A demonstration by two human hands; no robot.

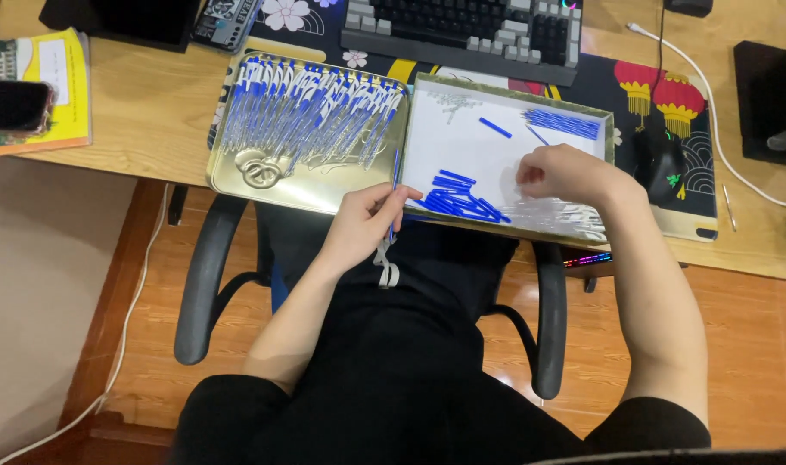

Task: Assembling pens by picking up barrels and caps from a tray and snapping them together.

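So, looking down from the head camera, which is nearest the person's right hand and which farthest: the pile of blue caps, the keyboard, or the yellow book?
From the right hand:
1. Pile of blue caps, just to its left in the white tray.
2. Keyboard, beyond the trays at the desk's far edge.
3. Yellow book, far off at the desk's left end.

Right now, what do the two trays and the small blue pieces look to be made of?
The left tray looks like metal: pale gold, shiny, with reflections. The right tray has a similar gold rim, but a matte white sheet, probably paper, lines it. The blue pieces look like smooth plastic, evenly coloured; too small to be sure.
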